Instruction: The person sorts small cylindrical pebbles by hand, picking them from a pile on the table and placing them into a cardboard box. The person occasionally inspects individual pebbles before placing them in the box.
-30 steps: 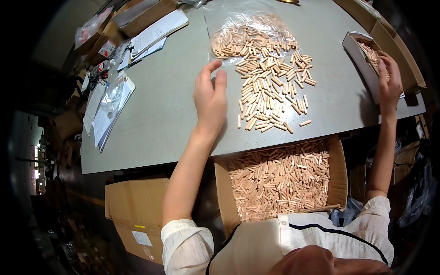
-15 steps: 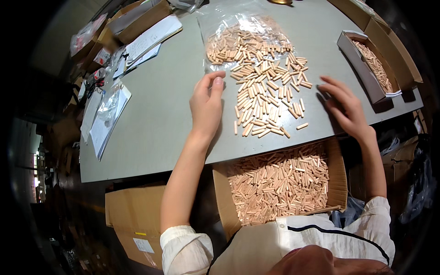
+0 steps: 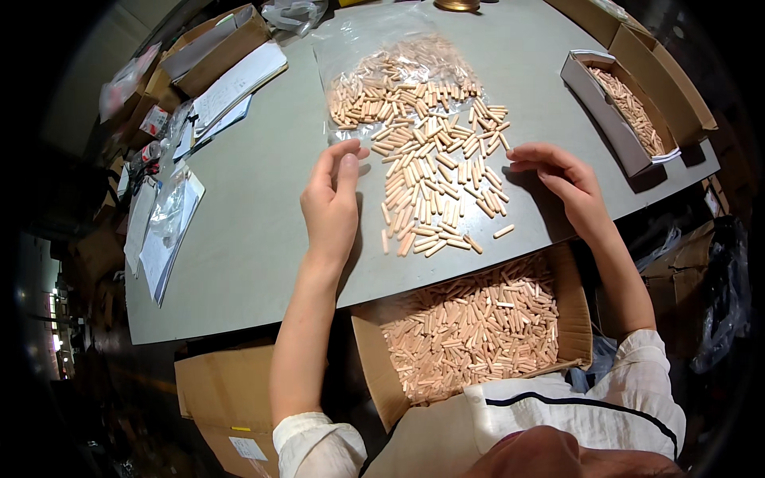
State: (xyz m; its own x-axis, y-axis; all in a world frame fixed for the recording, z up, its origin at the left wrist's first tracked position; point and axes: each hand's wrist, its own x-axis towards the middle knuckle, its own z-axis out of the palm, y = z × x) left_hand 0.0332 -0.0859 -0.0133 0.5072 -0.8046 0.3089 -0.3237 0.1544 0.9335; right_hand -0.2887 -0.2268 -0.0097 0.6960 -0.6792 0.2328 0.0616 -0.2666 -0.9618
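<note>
A grey table [image 3: 263, 231] carries a spread of short wooden dowels [image 3: 434, 179], spilling from a clear bag [image 3: 374, 56] at its far side toward the near edge, most lying lengthwise away from the person. The left hand [image 3: 331, 203] rests at the pile's left edge and the right hand [image 3: 562, 183] at its right edge, both about equally near, fingers loosely apart and gripping nothing visible. Below the table edge an open carton [image 3: 574, 319] holds more dowels; whether any fingertip pins a dowel is too small to tell.
</note>
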